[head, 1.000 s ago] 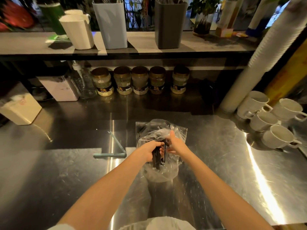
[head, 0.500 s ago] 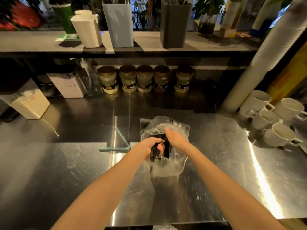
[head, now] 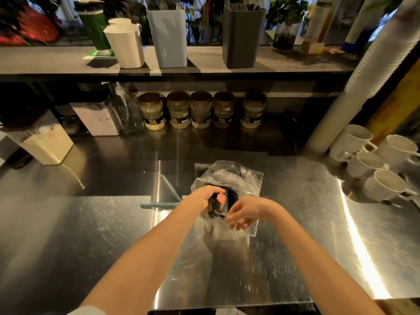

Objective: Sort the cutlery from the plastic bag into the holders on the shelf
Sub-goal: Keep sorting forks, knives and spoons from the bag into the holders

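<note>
Cutlery [head: 213, 206], a small bundle of black pieces, sits at the mouth of the clear plastic bag [head: 230, 176], which lies crumpled on the steel counter [head: 295, 242] directly in front of the person. The left hand [head: 208, 196] has its fingers curled tightly round the bundle and grips it from above, with the lower ends of the pieces sticking out below the fist. The right hand [head: 246, 212] is just beside it, over the near end of the bag, with the fingers loosely bent; I cannot tell whether they pinch the plastic or only touch it. Two thin teal strips [head: 160, 204] lie on the counter to the left of the bag. Behind, on the raised shelf [head: 56, 62], stand a light blue holder [head: 169, 39] with metal utensils in it and a dark grey holder [head: 242, 37], and a white jug [head: 126, 46] is near the blue one. Under the shelf a row of jars [head: 201, 110] stands against the back. At the right, white mugs [head: 384, 185] are grouped beside a tall leaning stack of white cups [head: 363, 76].
</note>
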The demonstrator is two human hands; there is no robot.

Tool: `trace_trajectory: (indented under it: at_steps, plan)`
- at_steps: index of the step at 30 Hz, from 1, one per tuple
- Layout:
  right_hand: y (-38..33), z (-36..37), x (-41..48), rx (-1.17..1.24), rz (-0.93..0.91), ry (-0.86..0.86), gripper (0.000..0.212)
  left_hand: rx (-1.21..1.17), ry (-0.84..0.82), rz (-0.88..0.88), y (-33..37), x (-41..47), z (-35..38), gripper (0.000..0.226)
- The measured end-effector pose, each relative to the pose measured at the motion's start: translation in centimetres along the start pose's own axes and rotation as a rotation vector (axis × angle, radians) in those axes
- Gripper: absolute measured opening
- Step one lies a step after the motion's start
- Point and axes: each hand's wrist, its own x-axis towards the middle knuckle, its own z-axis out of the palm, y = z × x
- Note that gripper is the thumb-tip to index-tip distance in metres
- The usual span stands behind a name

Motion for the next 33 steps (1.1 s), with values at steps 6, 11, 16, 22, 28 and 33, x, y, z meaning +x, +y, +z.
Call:
trace_trajectory:
  at_steps: [6, 11, 16, 22, 28, 33]
  plan:
    - [2.0, -1.4, 0.2, -0.065, 0.081, 0.038, 0.015, -0.014, -0.037, -0.055, -0.2, -0.3, -0.7, 0.019]
    - [3.3, -1.9, 2.3, -0.067, 0.197, 0.338, 0.022, 0.079, -0.050, -0.155, -0.7, -1.3, -1.6, 0.015]
    - [2.0, -0.6, 4.2, -0.097, 0.151, 0.487, 0.040, 0.201, -0.018, -0.240, 0.2, -2.2, -1.9, 0.021]
    - [1.7, -0.3, 4.3, 0.082, -0.164, 0.848, 0.033, 0.405, 0.005, -0.254, 1.1, -3.8, -1.2, 0.016]
    - [-0.7, -0.9, 3.3, 0.205, -0.295, 0.774, 0.044, 0.609, -0.047, -0.291, 1.5, -5.5, -1.3, 0.014]
    - [-0.3, -2.9, 4.5, 0.411, -0.057, 0.685, 0.054, 0.642, -0.087, -0.275, 2.0, -6.8, -2.4, 0.012]
